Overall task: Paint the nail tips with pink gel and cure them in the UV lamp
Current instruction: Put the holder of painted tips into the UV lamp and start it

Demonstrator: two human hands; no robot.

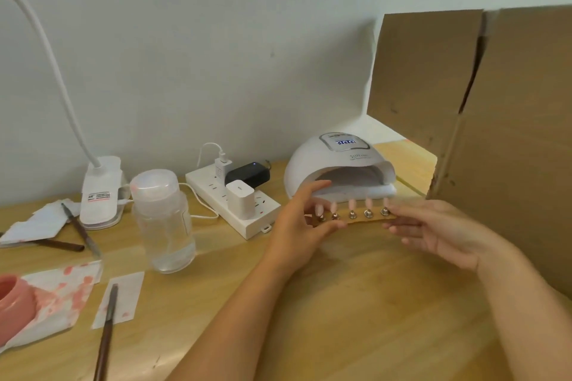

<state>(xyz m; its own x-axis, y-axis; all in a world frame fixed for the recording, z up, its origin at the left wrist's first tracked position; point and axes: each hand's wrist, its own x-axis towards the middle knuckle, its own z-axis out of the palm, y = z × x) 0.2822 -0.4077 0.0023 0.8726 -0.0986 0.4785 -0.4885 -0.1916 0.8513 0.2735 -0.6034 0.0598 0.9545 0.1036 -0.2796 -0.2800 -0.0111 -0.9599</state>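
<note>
Both hands are on the little holder strip [356, 221] with the five pink nail tips [352, 204] standing up on metal posts. The left hand [301, 221] pinches its left end, thumb and fingers curled around it, and the right hand [433, 229] pinches the right end with its fingertips. The strip sits between the two grips, just in front of the open mouth of the white UV lamp [337, 164], tips pointing toward the opening. The lamp's display is lit. Off to the left of the left hand there's a power strip [235, 207], then a clear bottle [164, 219], and further left a brush [106, 331] lying on paper and a pink pot [14, 303]. A cardboard box [495, 133] stands right of the right hand
</note>
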